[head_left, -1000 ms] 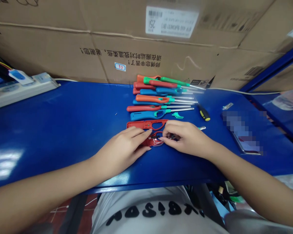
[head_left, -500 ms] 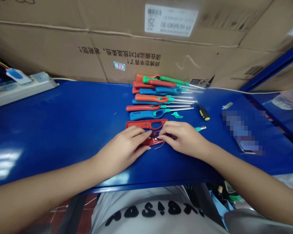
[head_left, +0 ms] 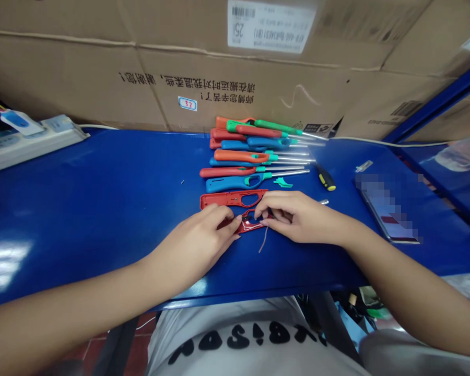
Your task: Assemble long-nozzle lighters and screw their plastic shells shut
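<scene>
An open half of a red lighter housing (head_left: 250,226) lies on the table in front of me, with white wire and a dark part inside it. My left hand (head_left: 207,235) grips its left end, thumb and fingers closed about it. At the other end, my right hand (head_left: 297,215) has its fingertips pinched together over the housing; what they hold is hidden. A thin loose wire (head_left: 263,241) sticks out toward me below the right thumb. Just behind lies the other red housing half (head_left: 215,200), hollow side up. A metal tube tip (head_left: 324,202) shows past my right hand.
Several assembled stick lighters (head_left: 235,182) lie stacked behind, near a cardboard box (head_left: 82,83). Beside them are a green trigger piece (head_left: 283,183) and a black-yellow screwdriver (head_left: 326,178). A phone (head_left: 387,209) lies right; a power strip (head_left: 35,143) is at left.
My right hand's fingers have shifted slightly to the right along the housing. The loose wire end has swung and now points more toward me. The left hand keeps its hold.
</scene>
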A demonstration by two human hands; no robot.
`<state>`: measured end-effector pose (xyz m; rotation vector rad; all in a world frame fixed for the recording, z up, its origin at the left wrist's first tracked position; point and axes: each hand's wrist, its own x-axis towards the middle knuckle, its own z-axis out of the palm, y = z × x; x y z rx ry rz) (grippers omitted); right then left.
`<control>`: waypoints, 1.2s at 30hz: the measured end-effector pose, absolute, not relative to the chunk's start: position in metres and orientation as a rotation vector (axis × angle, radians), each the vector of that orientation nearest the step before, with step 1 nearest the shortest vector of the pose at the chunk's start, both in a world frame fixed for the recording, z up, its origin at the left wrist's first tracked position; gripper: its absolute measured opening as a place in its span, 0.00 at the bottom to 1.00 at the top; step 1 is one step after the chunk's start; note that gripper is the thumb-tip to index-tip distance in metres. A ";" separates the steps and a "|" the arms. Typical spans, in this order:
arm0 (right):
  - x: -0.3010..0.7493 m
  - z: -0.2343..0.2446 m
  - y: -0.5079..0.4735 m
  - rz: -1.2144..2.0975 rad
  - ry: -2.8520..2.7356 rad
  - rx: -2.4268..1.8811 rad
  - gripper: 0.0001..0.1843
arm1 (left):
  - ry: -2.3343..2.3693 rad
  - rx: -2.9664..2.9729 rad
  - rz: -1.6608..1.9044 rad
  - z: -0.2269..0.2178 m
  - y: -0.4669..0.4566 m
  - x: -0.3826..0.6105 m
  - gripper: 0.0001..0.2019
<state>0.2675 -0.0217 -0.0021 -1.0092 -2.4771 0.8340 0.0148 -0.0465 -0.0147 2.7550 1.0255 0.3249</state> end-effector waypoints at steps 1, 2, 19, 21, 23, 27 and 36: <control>0.269 0.000 -0.021 0.863 -2.485 -1.007 0.06 | 1.029 2.761 0.312 -0.015 -0.047 0.015 0.17; 0.271 0.001 -0.021 0.883 -2.496 -1.004 0.06 | 1.020 2.771 0.314 -0.015 -0.047 0.015 0.17; 0.275 0.005 -0.024 0.806 -2.614 -0.927 0.05 | 0.867 2.764 0.429 -0.023 -0.042 0.009 0.19; 0.274 0.006 -0.025 0.813 -2.600 -0.923 0.06 | 0.864 2.761 0.442 -0.023 -0.042 0.008 0.19; 0.276 0.006 -0.022 0.713 -2.536 -0.973 0.06 | 0.860 2.761 0.446 -0.022 -0.042 0.008 0.19; 0.290 0.001 -0.007 0.229 -2.314 -1.305 0.05 | 0.866 2.766 0.435 -0.018 -0.042 0.008 0.18; 0.315 -0.002 0.011 0.306 -2.316 -1.587 0.06 | 0.810 2.919 0.482 -0.016 -0.041 0.002 0.17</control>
